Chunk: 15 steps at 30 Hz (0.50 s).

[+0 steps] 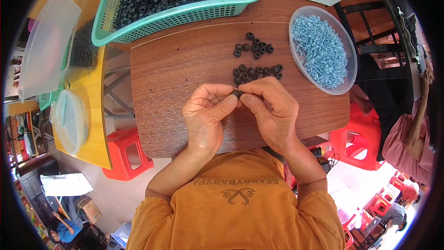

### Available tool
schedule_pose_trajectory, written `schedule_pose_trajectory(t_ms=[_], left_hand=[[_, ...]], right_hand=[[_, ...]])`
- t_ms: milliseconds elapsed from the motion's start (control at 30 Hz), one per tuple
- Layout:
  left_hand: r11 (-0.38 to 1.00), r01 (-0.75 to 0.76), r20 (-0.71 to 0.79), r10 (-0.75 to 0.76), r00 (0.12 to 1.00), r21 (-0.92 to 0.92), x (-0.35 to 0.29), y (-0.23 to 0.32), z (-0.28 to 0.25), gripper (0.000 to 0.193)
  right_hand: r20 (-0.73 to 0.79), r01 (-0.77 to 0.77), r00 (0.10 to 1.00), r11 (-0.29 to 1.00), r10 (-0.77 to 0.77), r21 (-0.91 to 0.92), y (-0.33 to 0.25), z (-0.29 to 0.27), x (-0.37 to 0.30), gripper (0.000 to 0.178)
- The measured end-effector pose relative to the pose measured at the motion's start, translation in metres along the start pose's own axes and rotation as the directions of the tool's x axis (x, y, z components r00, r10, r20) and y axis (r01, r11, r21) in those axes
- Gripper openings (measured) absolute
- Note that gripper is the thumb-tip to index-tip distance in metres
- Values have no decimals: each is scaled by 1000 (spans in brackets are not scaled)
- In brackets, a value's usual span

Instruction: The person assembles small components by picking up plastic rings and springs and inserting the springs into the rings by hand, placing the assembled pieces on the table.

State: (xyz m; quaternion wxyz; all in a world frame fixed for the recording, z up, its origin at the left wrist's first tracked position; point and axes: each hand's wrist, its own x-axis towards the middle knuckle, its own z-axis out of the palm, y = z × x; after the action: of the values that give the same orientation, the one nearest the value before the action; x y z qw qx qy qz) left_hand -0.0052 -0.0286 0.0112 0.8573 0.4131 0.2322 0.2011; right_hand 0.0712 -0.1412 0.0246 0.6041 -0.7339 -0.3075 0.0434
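Pinching a small dark piece (pixel 237 93) between our left hand (pixel 206 113) and right hand (pixel 276 106), we are partly hiding its shape; just beyond them, round black beads (pixel 259 70) are dotting the wood-grained tabletop (pixel 173 76).

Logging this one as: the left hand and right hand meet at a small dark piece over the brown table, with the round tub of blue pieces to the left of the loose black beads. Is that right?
Not quite: the head view shows the round tub of blue pieces to the right of the loose black beads. The left hand and right hand do meet at a small dark piece over the brown table.
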Motion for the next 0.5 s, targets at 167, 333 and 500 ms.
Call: schedule_pose_trajectory(t_ms=[167,333,500], left_hand=[[994,96,10,-95,995,-50,0,5,1,12],[977,199,-26,-201,979,-75,2,7,-2,10],[968,227,-37,-232,972,-102,3,4,-4,9]], right_hand=[[-31,139,989,983,-144,-116,6,0,1,20],[-27,254,964,945,-265,-206,6,3,-1,27],[-10,289,954,929,-300,-232,8,2,-5,34]])
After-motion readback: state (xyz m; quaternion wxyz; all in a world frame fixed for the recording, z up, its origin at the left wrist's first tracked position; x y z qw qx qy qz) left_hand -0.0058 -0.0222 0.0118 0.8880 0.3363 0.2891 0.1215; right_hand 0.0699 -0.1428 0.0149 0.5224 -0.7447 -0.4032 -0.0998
